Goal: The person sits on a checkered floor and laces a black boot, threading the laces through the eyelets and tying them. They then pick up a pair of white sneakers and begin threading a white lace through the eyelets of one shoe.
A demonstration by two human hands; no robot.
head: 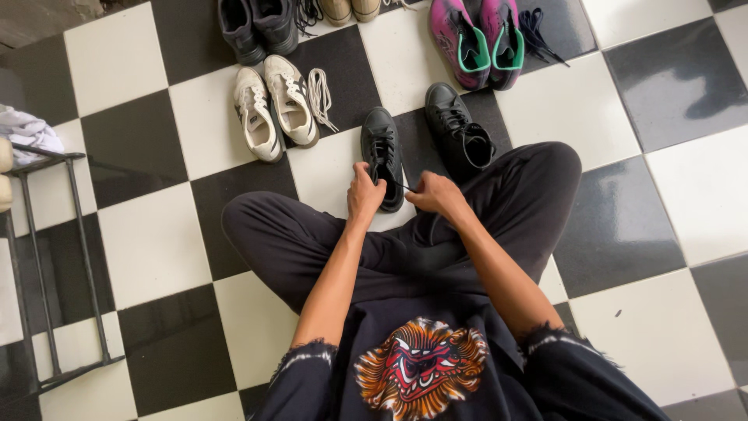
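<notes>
You sit cross-legged on the checkered floor (156, 242), and both of your hands meet at the near end of a black shoe (382, 152) that lies straight ahead of you, between your knees. Your left hand (365, 195) is curled against the shoe's heel end, fingers clenched on the rim or on lace there; which of the two is hidden by the knuckles. Your right hand (438, 195) sits just to the right of it, fingers pinched around a thin black lace (399, 185) that runs taut from the shoe across to them. The shoe's long axis points directly away from your fingers, toe at the far end, heel touching your left hand, so the left hand is the nearer one and the right holds only the lace. Beyond your right fingertips and a little further out lies the matching black shoe (458, 132), tilted with its toe angled away to the left. Further still from your left fingers stand a white pair of sneakers (274, 105) with a loose white lace (318, 95) beside them, and a pink and green pair (477, 39) past the right hand. A metal rack (54, 257) stands well off to your left.
</notes>
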